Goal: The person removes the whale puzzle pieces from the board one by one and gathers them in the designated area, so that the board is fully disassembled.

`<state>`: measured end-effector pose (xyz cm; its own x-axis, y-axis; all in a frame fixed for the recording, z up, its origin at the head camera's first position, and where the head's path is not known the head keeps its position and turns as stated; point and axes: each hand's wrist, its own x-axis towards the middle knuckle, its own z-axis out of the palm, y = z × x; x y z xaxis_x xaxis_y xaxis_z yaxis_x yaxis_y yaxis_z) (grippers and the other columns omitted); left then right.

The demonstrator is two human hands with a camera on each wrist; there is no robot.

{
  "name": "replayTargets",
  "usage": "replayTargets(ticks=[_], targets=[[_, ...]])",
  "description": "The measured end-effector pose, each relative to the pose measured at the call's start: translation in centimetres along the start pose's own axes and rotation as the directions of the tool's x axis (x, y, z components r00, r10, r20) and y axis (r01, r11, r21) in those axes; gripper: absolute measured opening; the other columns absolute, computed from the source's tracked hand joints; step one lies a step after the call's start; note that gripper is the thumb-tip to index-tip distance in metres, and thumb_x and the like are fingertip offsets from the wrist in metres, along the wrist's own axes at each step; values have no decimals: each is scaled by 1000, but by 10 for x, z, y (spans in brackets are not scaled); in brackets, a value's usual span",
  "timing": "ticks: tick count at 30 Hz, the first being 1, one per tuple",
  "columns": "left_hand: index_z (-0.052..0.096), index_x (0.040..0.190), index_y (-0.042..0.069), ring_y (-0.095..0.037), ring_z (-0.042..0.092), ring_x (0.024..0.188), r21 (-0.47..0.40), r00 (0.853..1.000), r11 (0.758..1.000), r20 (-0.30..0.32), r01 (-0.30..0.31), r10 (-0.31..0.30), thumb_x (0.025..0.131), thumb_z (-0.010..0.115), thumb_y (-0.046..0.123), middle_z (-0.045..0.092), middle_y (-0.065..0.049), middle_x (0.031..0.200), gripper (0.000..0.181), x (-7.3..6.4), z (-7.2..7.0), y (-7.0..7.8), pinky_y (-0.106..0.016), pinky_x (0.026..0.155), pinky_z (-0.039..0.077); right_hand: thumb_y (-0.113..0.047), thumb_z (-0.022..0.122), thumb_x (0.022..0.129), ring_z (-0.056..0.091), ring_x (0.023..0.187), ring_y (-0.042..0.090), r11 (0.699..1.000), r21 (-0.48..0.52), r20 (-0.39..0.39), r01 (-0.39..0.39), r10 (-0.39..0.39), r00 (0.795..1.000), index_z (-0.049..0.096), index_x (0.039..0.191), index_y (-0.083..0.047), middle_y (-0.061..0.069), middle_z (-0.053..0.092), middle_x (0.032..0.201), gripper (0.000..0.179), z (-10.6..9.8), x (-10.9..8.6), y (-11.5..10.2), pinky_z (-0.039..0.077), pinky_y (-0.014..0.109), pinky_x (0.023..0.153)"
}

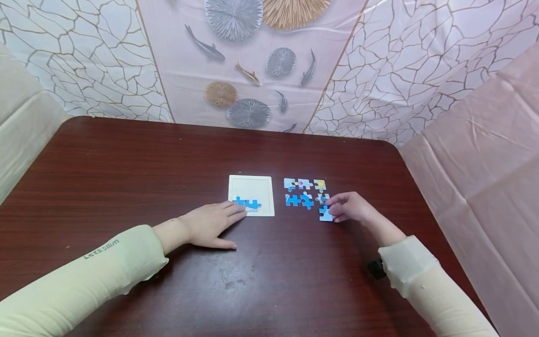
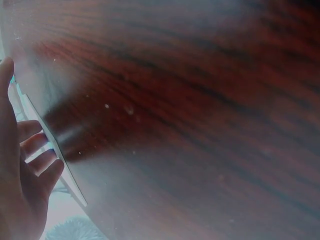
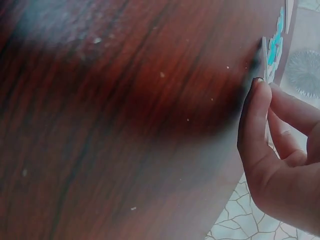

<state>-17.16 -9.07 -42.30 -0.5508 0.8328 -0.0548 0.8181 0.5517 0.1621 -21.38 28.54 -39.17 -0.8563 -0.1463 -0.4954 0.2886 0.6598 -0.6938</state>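
My left hand (image 1: pixel 209 224) lies flat with straight fingers over the lower left corner of a white square puzzle tray (image 1: pixel 251 188). Its fingertips touch blue jigsaw pieces (image 1: pixel 253 204) along the tray's bottom edge and partly cover them. To the right of the tray, my right hand (image 1: pixel 353 207) pinches a blue and white jigsaw piece (image 1: pixel 324 214) between thumb and fingers. In the right wrist view, the thin pale edge of that piece (image 3: pixel 265 57) shows at the fingertips of the right hand (image 3: pixel 280 145).
Several loose jigsaw pieces (image 1: pixel 305 200) lie in rows between tray and right hand, one with a yellow sun (image 1: pixel 320 184). Everything sits on a dark reddish wooden table (image 1: pixel 269 281). Patterned cloth (image 1: pixel 248 61) hangs behind the table, and plain cloth flanks it.
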Motion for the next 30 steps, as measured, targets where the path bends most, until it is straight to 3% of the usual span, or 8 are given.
replayTargets(ticks=[10, 17, 22, 30], targets=[[41, 139, 1, -32, 40, 132, 5, 1000, 1000, -9, -6, 7, 87, 54, 56, 44, -12, 142, 77, 0, -2, 1, -40, 108, 36, -8, 63, 87, 61, 72, 17, 991, -130, -104, -27, 14, 995, 62, 112, 6, 19, 67, 96, 29, 4, 1, -1, 58, 33, 71], [41, 140, 1, -32, 39, 133, 6, 1000, 1000, -1, 8, -8, 87, 53, 57, 43, -12, 143, 78, 0, -2, 0, -41, 108, 36, -10, 63, 87, 61, 74, 18, 990, -137, -133, -43, 24, 991, 63, 111, 4, 20, 66, 102, 27, 6, 3, -11, 57, 32, 71], [42, 139, 1, -31, 41, 131, 5, 1000, 1000, -5, 2, -2, 87, 53, 56, 44, -12, 141, 77, 1, -2, 1, -40, 107, 38, -13, 64, 87, 62, 77, 19, 993, -118, -99, -11, -1, 995, 62, 112, 3, 19, 66, 102, 30, 13, 8, -23, 57, 32, 74], [42, 139, 1, -29, 41, 131, -1, 1000, 1000, -12, 0, 0, 87, 54, 56, 44, -12, 141, 76, 1, -1, 2, -39, 107, 38, -12, 65, 86, 62, 69, 15, 997, -10, 9, 81, -81, 997, 61, 113, 5, 13, 66, 87, 31, 37, 17, -54, 57, 32, 70]])
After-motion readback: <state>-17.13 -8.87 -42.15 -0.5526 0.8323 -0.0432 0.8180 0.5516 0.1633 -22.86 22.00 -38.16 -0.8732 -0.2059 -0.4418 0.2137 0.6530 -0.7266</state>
